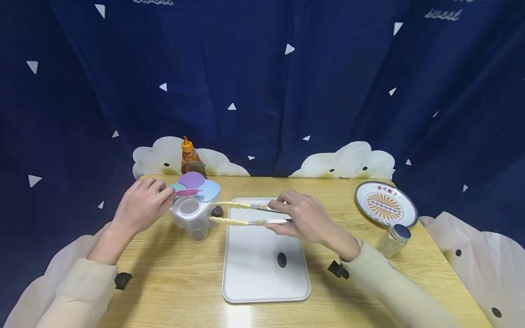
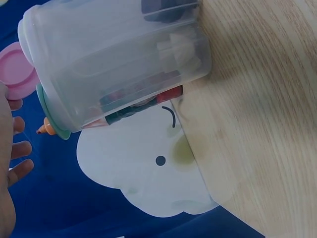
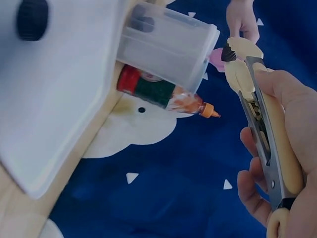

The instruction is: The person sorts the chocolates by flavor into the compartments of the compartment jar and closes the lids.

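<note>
My left hand (image 1: 143, 200) pinches the raised pink lid (image 2: 19, 72) of a clear plastic container (image 2: 129, 59) with several compartments. Purple, blue and green lids sit on its top. One round opening (image 1: 189, 206) faces up beside the pink lid. My right hand (image 1: 305, 216) grips a pair of tongs (image 3: 277, 144) with cream-coloured tips. Between those tips is a small dark ridged piece (image 3: 228, 51), level with the container's right side in the head view. A dark oval piece (image 1: 281, 259) lies on the white tray (image 1: 262, 284) below the tongs.
A sauce bottle with an orange cap (image 1: 187, 146) stands behind the container. At the right are a patterned plate (image 1: 362, 193) and a glass jar with a dark lid (image 1: 389, 243). A dark blue curtain (image 1: 262, 82) hangs behind the wooden table (image 1: 180, 282).
</note>
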### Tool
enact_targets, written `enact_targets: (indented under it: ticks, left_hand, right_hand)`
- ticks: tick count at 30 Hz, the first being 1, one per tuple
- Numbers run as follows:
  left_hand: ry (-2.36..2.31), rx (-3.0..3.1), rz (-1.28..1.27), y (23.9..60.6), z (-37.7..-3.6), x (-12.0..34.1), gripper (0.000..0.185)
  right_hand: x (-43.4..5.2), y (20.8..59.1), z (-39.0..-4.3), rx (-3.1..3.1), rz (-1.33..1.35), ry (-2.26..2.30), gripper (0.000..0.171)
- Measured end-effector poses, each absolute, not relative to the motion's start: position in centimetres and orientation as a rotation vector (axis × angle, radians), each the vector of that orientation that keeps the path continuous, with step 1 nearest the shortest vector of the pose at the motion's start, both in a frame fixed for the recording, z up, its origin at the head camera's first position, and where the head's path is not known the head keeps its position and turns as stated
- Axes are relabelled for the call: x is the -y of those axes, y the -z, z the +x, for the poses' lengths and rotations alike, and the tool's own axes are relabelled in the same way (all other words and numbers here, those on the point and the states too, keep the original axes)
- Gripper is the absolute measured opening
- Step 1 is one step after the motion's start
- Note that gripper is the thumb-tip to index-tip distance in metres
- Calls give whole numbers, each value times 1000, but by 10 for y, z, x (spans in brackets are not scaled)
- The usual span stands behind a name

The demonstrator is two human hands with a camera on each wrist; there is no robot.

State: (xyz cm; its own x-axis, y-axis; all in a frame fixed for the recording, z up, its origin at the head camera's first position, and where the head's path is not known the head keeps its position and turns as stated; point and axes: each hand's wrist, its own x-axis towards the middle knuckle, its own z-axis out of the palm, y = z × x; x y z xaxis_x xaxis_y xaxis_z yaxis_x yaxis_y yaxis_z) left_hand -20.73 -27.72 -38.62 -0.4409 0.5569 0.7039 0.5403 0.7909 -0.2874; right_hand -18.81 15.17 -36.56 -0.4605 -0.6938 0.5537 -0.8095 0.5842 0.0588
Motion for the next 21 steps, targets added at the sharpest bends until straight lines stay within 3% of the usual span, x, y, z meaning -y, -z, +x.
enact_targets:
  ticks: [11, 21]
  left_hand:
    - [-17, 2127, -819, 386, -209, 277, 46]
    - [-23, 2105, -818, 386, -209, 278, 46]
  right_hand:
    - [-101, 355, -210, 2284, 1207, -237, 40]
    - [-84, 359, -221, 2298, 1240, -198, 38]
